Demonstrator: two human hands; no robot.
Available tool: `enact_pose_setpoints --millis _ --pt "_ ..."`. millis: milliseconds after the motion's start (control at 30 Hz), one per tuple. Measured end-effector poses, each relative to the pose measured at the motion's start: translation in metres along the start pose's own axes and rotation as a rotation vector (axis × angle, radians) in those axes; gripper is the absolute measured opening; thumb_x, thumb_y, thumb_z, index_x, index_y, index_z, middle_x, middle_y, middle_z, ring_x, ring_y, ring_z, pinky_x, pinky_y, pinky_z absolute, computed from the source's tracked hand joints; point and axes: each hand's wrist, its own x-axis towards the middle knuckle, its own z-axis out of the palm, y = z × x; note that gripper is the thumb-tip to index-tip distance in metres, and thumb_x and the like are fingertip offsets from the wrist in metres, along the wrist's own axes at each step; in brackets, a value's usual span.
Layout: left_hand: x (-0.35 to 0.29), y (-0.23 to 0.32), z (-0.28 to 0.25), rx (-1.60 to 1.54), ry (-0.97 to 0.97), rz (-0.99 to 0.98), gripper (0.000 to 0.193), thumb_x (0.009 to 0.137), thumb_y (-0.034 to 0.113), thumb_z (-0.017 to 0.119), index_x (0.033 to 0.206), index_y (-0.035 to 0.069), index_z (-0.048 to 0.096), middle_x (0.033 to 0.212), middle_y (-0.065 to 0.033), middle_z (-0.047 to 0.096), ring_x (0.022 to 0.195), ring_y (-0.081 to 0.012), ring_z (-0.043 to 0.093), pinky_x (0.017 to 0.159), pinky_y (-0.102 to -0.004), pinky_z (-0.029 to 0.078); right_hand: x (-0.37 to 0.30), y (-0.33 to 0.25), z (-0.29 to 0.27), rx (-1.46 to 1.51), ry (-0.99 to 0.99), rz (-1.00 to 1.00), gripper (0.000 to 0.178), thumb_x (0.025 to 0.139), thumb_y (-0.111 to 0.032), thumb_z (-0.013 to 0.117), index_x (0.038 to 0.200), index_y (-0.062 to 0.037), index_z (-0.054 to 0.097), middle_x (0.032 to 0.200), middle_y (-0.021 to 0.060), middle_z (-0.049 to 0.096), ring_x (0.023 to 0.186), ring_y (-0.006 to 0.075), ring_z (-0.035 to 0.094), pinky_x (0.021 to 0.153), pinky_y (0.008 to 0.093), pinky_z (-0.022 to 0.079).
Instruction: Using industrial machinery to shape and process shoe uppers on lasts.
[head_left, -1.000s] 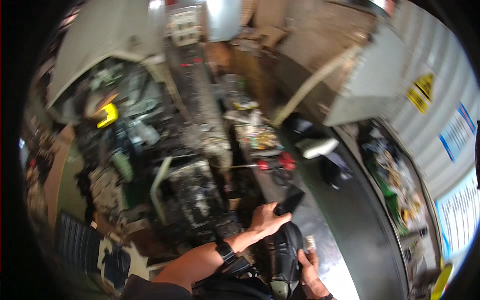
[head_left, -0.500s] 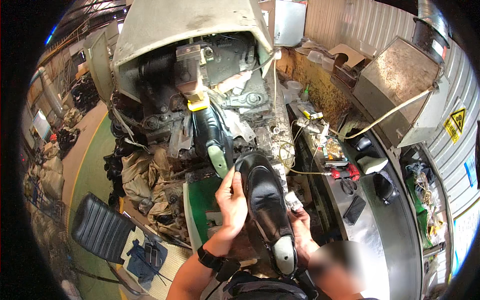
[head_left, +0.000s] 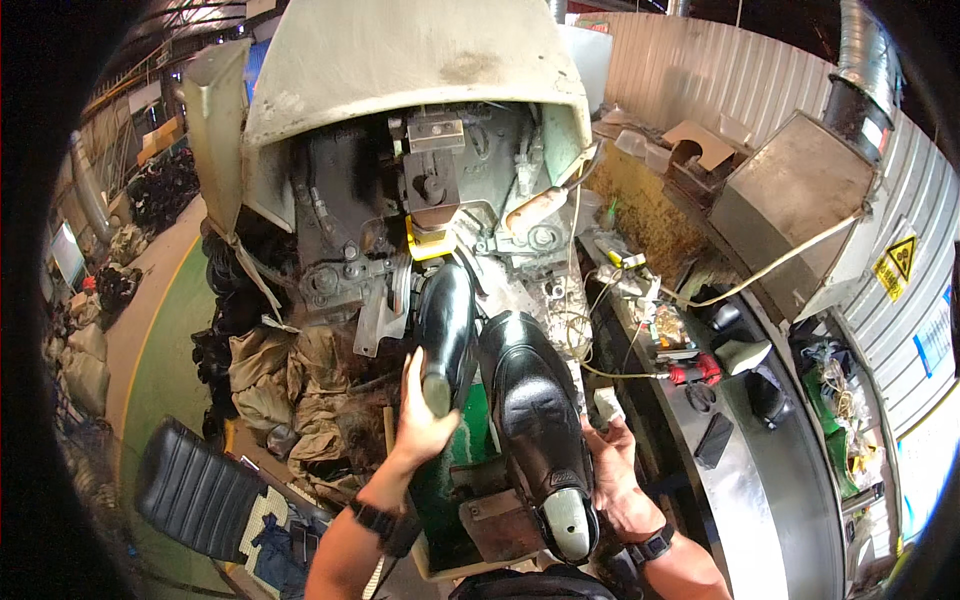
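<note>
My left hand [head_left: 425,415] is closed round the heel end of a glossy black shoe [head_left: 447,315] on a pale green last. That shoe's toe points up toward the yellow pad [head_left: 430,240] of the machine in front of me. Beside it, a second black shoe [head_left: 535,400] stands on a similar last, toe away from me, its pale heel end [head_left: 568,525] nearest my body. My right hand [head_left: 615,465] grips this second shoe along its right side. A small white crumpled piece [head_left: 607,404] sticks up at the right fingertips.
The machine's large pale hood [head_left: 420,60] arches over its metal parts. At right, a bench [head_left: 735,500] carries a red tool [head_left: 693,369], a black phone-like slab [head_left: 713,440] and more shoes. A black chair [head_left: 200,490] and heaped cloth bags [head_left: 300,380] stand at left.
My left hand has left the second shoe and taken hold of the machine-side shoe's heel. That shoe has turned, its toe now right of the yellow pad. My right hand keeps the second shoe.
</note>
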Motion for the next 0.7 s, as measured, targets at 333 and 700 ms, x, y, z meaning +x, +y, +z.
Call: enact_pose_setpoints --millis 333,700 --pt "-0.009 0.020 -0.016 -1.143 0.062 -0.853 0.040 0.101 0.028 0.059 0.127 -0.002 0.062 0.124 -0.0119 0.066 0.114 -0.0222 0.061 0.103 -0.0392 0.045 0.074 0.052 0.070 0.106 -0.079 0.318 0.019 0.091 -0.005 0.071 0.107 -0.0039 0.061 0.093 0.0113 0.071 0.074 0.0210 0.070 0.063 0.0360 0.062" --pt "0.034 -0.017 0.014 -1.381 0.295 -0.887 0.034 0.103 0.025 0.049 0.120 0.000 0.063 0.118 -0.0132 0.068 0.106 -0.0289 0.063 0.097 -0.0415 0.048 0.137 0.110 0.101 0.089 -0.050 0.264 0.045 0.092 -0.001 0.069 0.134 0.0005 0.051 0.101 0.0102 0.067 0.080 0.0174 0.066 0.070 0.0326 0.059"
